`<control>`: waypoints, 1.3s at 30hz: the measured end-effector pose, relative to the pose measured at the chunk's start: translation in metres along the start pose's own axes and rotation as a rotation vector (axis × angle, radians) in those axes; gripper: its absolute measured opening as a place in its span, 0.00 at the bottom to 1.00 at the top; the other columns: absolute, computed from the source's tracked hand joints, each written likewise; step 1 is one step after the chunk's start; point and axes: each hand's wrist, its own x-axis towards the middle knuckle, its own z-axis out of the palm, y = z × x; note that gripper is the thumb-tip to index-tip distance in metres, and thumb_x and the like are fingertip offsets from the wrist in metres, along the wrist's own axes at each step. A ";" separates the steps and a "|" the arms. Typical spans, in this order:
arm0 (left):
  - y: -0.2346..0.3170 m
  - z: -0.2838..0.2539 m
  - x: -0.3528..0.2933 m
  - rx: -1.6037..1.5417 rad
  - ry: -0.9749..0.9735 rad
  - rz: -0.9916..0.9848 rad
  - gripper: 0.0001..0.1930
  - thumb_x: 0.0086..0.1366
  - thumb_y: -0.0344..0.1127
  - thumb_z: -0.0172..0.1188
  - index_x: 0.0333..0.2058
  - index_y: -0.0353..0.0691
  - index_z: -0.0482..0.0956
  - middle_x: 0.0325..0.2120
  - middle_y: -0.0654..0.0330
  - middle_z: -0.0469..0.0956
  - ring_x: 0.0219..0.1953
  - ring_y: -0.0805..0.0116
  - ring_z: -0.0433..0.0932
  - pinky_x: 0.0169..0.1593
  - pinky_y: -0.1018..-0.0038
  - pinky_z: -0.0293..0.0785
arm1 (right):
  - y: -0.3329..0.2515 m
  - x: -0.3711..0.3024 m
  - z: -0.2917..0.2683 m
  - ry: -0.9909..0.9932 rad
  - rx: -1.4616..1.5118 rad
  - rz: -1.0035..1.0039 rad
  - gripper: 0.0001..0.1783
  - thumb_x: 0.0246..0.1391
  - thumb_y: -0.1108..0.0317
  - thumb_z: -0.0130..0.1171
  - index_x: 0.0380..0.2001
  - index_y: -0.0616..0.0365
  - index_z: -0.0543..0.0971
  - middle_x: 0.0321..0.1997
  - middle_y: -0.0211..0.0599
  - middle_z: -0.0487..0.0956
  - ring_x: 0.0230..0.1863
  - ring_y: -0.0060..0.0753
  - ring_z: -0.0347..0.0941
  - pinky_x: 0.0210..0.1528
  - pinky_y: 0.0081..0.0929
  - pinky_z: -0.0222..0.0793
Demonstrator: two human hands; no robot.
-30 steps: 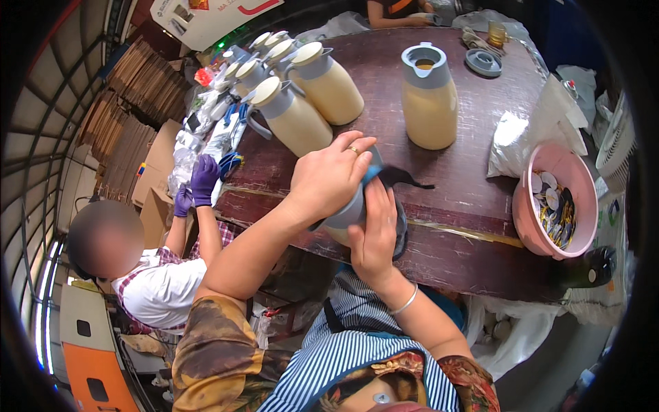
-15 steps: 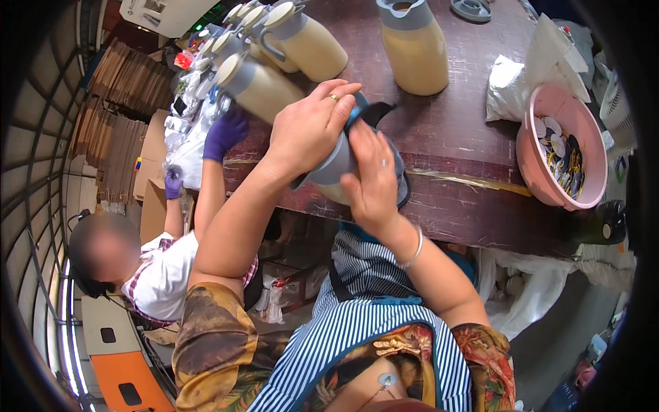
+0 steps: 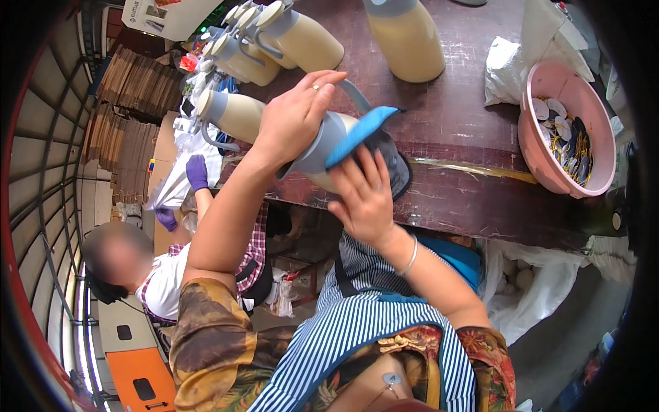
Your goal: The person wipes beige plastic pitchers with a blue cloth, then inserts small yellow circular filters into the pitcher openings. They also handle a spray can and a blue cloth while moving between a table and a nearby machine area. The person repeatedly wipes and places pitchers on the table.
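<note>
Under the left hand [image 3: 292,120], clasped over its grey part: one tilted grey-and-cream jug [image 3: 318,151]. At the right hand [image 3: 367,206], fingers extended: blue cloth [image 3: 360,136], touching. Right of both, on tabletop [image 3: 473,130]: pink basin [image 3: 534,152].

Looks like a small factory or packing workshop. Has matching jugs [image 3: 302,44] grouped on a big scuffed table [image 3: 473,137], stacks of flat cardboard [image 3: 130,144] by a dark-framed wall [image 3: 41,172], and a pink tub [image 3: 566,82] holding loose discs [image 3: 541,108] and yellow strings [image 3: 583,170]. Includes a co-worker [image 3: 163,281] in purple gloves [image 3: 198,172] near the table's left side. Shows a striped apron [image 3: 329,343], too, over a patterned shirt [image 3: 220,329].
</note>
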 end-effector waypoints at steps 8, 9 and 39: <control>0.001 0.004 0.002 -0.012 0.003 0.031 0.21 0.78 0.43 0.40 0.59 0.42 0.76 0.57 0.60 0.76 0.40 0.67 0.83 0.50 0.73 0.75 | -0.017 0.017 -0.001 0.016 -0.038 0.037 0.31 0.62 0.47 0.54 0.63 0.51 0.74 0.71 0.37 0.68 0.72 0.52 0.59 0.72 0.60 0.48; 0.000 0.005 0.004 0.002 0.012 0.040 0.21 0.78 0.44 0.40 0.59 0.43 0.76 0.57 0.61 0.76 0.40 0.67 0.83 0.50 0.73 0.75 | -0.015 0.003 -0.003 -0.011 -0.058 0.047 0.31 0.62 0.47 0.54 0.63 0.50 0.74 0.70 0.37 0.69 0.73 0.52 0.58 0.72 0.60 0.47; 0.022 -0.017 0.013 -0.511 -0.098 0.509 0.21 0.74 0.33 0.50 0.63 0.36 0.70 0.57 0.59 0.78 0.56 0.69 0.75 0.60 0.71 0.70 | 0.125 0.002 -0.195 -0.485 -1.120 0.170 0.33 0.58 0.50 0.62 0.64 0.52 0.72 0.65 0.41 0.73 0.67 0.51 0.66 0.63 0.47 0.66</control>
